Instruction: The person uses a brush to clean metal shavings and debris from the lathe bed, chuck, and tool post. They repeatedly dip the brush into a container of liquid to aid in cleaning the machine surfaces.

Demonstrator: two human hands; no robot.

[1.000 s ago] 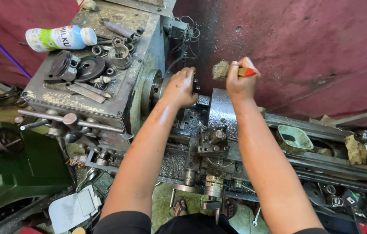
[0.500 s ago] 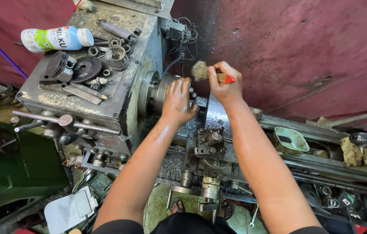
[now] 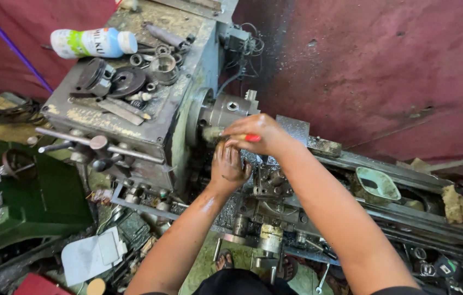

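A right hand [image 3: 258, 134], gripping a small red-handled bristle brush [image 3: 226, 134], has swung down onto the grey steel lathe chuck [image 3: 226, 109] — the greasy left hand [image 3: 227, 166], fingers spread loose, has dropped below it.

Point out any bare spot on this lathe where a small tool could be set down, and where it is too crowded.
Free: the front strip of the headstock top, between the flat bars and its front edge. Crowded: the rest of that top, with the plastic bottle, rings and round parts. Around the chuck, the right hand holds a brush and the left hand sits below, leaving little passage.
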